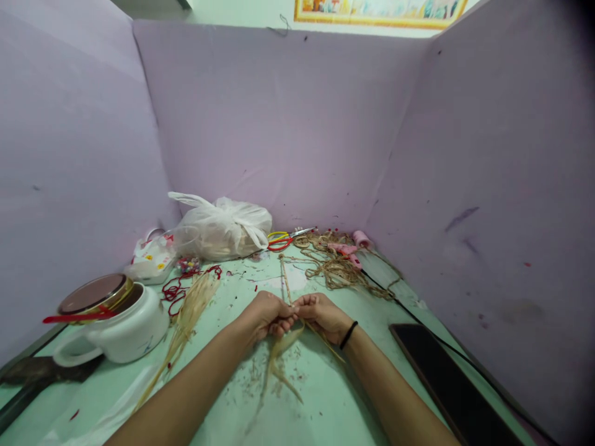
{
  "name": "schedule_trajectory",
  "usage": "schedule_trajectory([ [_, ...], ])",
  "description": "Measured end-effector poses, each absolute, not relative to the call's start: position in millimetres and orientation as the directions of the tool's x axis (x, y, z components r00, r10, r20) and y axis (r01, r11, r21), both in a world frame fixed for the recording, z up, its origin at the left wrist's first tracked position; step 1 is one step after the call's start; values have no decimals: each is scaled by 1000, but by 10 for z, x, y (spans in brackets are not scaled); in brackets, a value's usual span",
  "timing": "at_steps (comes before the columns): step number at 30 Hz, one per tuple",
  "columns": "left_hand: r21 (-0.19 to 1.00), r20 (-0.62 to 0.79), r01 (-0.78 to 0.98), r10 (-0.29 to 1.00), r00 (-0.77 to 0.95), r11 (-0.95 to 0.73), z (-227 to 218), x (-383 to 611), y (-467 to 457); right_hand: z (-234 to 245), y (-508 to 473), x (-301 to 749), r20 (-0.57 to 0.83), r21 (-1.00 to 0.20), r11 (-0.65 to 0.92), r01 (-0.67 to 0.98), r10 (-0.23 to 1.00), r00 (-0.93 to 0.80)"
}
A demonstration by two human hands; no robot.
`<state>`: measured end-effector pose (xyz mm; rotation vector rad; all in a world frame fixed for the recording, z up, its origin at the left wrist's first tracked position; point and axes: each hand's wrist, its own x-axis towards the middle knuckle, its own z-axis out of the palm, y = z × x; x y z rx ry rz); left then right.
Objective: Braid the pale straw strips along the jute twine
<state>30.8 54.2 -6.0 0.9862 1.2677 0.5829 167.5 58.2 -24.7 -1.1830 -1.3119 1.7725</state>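
Observation:
My left hand (272, 313) and my right hand (321, 314) meet over the middle of the green tabletop, fingertips pinched together. Between them they grip the lower end of a thin braided cord of tan plant fibre (285, 279), which runs away from me across the table. Loose fibre strands (277, 359) hang below my fingers toward the near side. Exactly how the strands cross is hidden by my fingers. A black band circles my right wrist.
Left: a bundle of fibre (198, 303), red yarn (174, 291), a white mug (127, 328) with a lid, a dark-headed tool (41, 371). Back: a plastic bag (227, 226), scissors (281, 241), tangled twine (334, 272), a pink glue gun (346, 253). Right: a black phone (446, 378) and cable.

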Motion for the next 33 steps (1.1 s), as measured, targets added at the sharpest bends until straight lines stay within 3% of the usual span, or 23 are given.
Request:
schedule_trajectory([
  [4, 864, -432, 346, 891, 139, 365, -83, 295, 542, -309, 608, 1639, -194, -980, -169, 106, 930, -311],
  [7, 856, -350, 449, 927, 135, 258, -96, 297, 523, -344, 613, 1603, -164, -956, -97, 278, 959, -231],
  [11, 855, -230, 499, 965, 124, 139, -173, 325, 521, -261, 570, 1611, -91, -789, -31, 614, 994, -66],
  [14, 846, -158, 528, 980, 118, 73, -229, 355, 536, -129, 498, 1626, -60, -667, -29, 744, 998, -15],
  [17, 850, -148, 520, 984, 94, 78, -233, 377, 533, -34, 408, 1602, -73, -637, -28, 770, 997, -24],
  [21, 864, -305, 443, 949, 79, 241, -136, 362, 491, -26, 305, 1520, -61, -655, 33, 755, 994, -96],
  [26, 908, -351, 308, 916, 193, 283, -64, 272, 495, -94, 295, 1481, 0, -686, 96, 721, 991, -132],
  [29, 931, -329, 247, 913, 240, 270, -89, 227, 541, -92, 309, 1528, -113, -754, 69, 653, 966, -232],
  [33, 935, -323, 238, 911, 258, 264, -93, 191, 587, 52, 255, 1638, -319, -800, 17, 600, 835, -449],
])
